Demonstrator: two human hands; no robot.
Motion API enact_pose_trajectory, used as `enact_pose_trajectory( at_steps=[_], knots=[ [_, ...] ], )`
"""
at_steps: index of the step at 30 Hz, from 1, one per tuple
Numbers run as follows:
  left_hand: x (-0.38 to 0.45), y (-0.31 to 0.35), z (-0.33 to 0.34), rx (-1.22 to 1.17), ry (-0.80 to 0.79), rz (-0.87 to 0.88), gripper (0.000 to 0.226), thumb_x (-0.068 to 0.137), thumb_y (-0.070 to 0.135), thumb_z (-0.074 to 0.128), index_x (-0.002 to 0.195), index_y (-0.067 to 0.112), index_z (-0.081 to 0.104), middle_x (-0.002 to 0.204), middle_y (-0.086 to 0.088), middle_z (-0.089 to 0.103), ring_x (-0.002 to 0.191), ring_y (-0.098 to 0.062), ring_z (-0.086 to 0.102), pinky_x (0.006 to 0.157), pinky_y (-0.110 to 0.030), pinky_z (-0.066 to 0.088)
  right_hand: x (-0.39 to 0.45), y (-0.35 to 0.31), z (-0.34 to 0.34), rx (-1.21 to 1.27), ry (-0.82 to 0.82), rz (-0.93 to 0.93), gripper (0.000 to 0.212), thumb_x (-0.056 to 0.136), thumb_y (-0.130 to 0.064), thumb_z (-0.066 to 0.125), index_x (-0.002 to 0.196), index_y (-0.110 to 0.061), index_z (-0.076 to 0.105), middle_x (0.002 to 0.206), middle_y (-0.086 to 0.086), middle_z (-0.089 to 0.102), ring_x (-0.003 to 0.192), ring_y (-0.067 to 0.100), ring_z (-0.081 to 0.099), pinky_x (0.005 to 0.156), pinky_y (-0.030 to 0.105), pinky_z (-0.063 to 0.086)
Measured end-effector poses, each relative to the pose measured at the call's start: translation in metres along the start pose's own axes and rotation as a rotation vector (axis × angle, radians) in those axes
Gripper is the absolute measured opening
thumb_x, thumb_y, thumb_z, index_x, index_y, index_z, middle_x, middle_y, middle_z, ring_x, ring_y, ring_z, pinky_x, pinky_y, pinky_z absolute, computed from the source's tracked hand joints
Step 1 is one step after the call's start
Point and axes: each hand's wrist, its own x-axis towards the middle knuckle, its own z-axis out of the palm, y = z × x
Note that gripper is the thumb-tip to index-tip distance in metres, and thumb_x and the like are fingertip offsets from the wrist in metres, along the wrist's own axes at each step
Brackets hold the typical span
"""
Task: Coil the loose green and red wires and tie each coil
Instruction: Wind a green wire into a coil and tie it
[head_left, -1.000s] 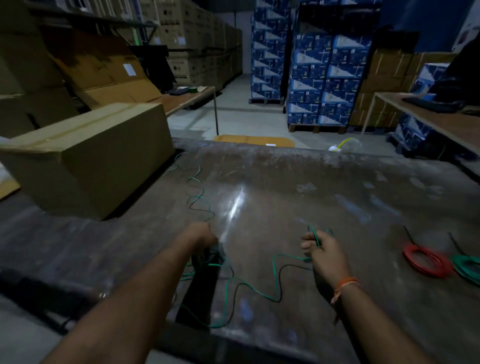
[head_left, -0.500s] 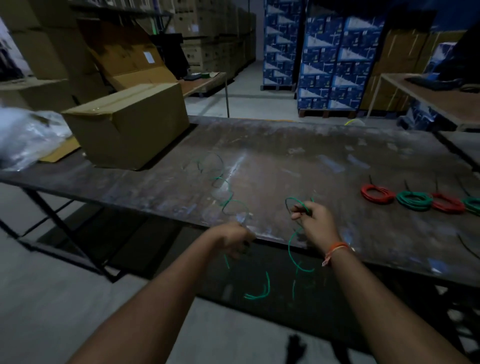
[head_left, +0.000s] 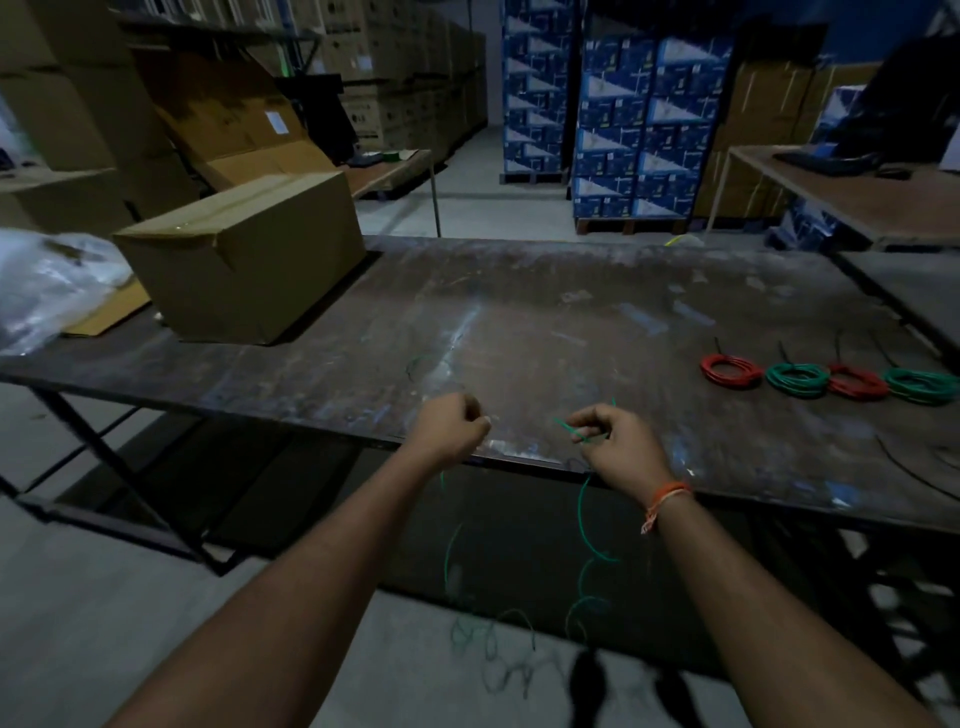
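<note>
A loose green wire (head_left: 586, 512) hangs off the front edge of the dark table (head_left: 545, 322) and curls down to the floor. My right hand (head_left: 615, 441) pinches one end of it just above the table's front edge. My left hand (head_left: 454, 426) is closed on another stretch of the same wire, which drops below it. Two red coils (head_left: 731, 370) (head_left: 857, 382) and two green coils (head_left: 797, 378) (head_left: 922, 385) lie in a row at the table's right side, each with a dark tie sticking up.
A closed cardboard box (head_left: 244, 260) stands on the table's left part, with a clear plastic bag (head_left: 47, 280) beside it. Black ties (head_left: 914, 470) lie near the right front edge. Stacked cartons and another table (head_left: 857, 192) stand behind.
The view has pulled back from the table. The green wire has been drawn off the tabletop and now hangs over the front edge to the floor, with both hands closer together.
</note>
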Motion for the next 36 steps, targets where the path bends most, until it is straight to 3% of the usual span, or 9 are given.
enact_pose_trajectory(
  at_steps=[2, 7, 9, 14, 19, 23, 27, 31, 36],
  knots=[
    [0.005, -0.004, -0.007, 0.080, 0.075, 0.064, 0.016, 0.091, 0.019, 0.063, 0.100, 0.013, 0.074, 0.098, -0.007, 0.074, 0.091, -0.021, 0.067, 0.073, -0.023, 0.044, -0.002, -0.004, 0.002, -0.007, -0.036, -0.006, 0.037, 0.078, 0.009, 0.059, 0.090, -0.024, 0.069, 0.082, 0.000, 0.073, 0.084, 0.018, 0.070, 0.079, 0.030, 0.055],
    [0.028, -0.022, -0.016, 0.181, 0.106, 0.134, 0.021, 0.088, 0.019, 0.064, 0.106, 0.015, 0.073, 0.112, -0.014, 0.063, 0.099, -0.030, 0.065, 0.087, -0.032, 0.047, -0.008, -0.014, 0.006, 0.054, -0.055, 0.013, 0.032, 0.084, 0.012, 0.054, 0.094, -0.014, 0.068, 0.082, 0.003, 0.070, 0.064, -0.001, 0.060, 0.059, 0.009, 0.044],
    [0.034, -0.023, -0.015, 0.187, 0.107, 0.165, 0.021, 0.088, 0.018, 0.064, 0.106, 0.012, 0.073, 0.109, -0.013, 0.064, 0.096, -0.029, 0.066, 0.086, -0.032, 0.048, -0.009, -0.016, 0.007, 0.099, -0.063, 0.034, 0.033, 0.084, 0.015, 0.053, 0.088, -0.013, 0.069, 0.075, 0.004, 0.069, 0.050, -0.005, 0.053, 0.051, 0.010, 0.039],
    [0.047, -0.024, -0.001, 0.097, 0.093, 0.182, 0.021, 0.088, 0.020, 0.064, 0.108, 0.017, 0.069, 0.115, -0.007, 0.062, 0.099, -0.024, 0.063, 0.084, -0.029, 0.047, -0.008, -0.020, 0.005, 0.182, -0.078, 0.069, 0.029, 0.071, 0.008, 0.048, 0.066, -0.015, 0.066, 0.048, -0.005, 0.057, 0.047, 0.001, 0.049, 0.052, 0.019, 0.037],
    [0.052, -0.021, 0.012, -0.090, -0.035, 0.177, 0.027, 0.089, 0.015, 0.066, 0.115, 0.018, 0.068, 0.118, -0.008, 0.065, 0.102, -0.020, 0.065, 0.086, -0.031, 0.053, -0.013, -0.041, -0.002, 0.292, -0.195, 0.098, 0.020, 0.053, -0.005, 0.040, 0.064, -0.006, 0.057, 0.046, 0.001, 0.052, 0.036, 0.002, 0.042, 0.038, 0.013, 0.030],
    [0.039, -0.010, 0.015, -0.322, -0.294, 0.441, 0.055, 0.094, 0.008, 0.064, 0.144, 0.027, 0.049, 0.143, -0.001, 0.049, 0.125, -0.014, 0.053, 0.098, -0.032, 0.052, -0.015, -0.055, -0.008, 0.312, -0.487, 0.059, 0.015, 0.057, -0.001, 0.043, 0.062, -0.008, 0.054, 0.050, 0.006, 0.052, 0.039, 0.011, 0.035, 0.038, 0.017, 0.027],
    [0.033, 0.006, 0.010, -0.374, -0.376, 0.654, 0.040, 0.097, 0.021, 0.064, 0.132, 0.037, 0.056, 0.145, 0.004, 0.043, 0.136, -0.005, 0.042, 0.101, -0.028, 0.049, -0.010, -0.070, -0.011, 0.512, -0.644, 0.003, 0.017, 0.063, 0.005, 0.041, 0.062, -0.008, 0.052, 0.052, 0.009, 0.048, 0.042, 0.014, 0.035, 0.036, 0.018, 0.029],
    [0.034, 0.011, 0.007, -0.529, -0.327, 0.654, 0.014, 0.099, 0.023, 0.058, 0.102, 0.013, 0.067, 0.125, -0.003, 0.063, 0.116, -0.009, 0.058, 0.100, -0.030, 0.046, -0.005, -0.082, -0.011, 0.672, -0.487, -0.022, 0.017, 0.063, 0.006, 0.043, 0.070, -0.006, 0.053, 0.055, 0.011, 0.047, 0.045, 0.015, 0.032, 0.038, 0.020, 0.026],
    [0.029, 0.015, -0.011, -1.022, -0.368, 0.311, 0.023, 0.106, 0.018, 0.046, 0.085, 0.012, 0.054, 0.083, -0.003, 0.065, 0.068, -0.015, 0.060, 0.070, -0.030, 0.053, 0.012, -0.069, -0.008, 0.525, -0.028, -0.057, 0.033, 0.069, 0.002, 0.051, 0.100, -0.011, 0.054, 0.067, 0.004, 0.064, 0.059, 0.015, 0.047, 0.050, 0.021, 0.035]
  ],
)
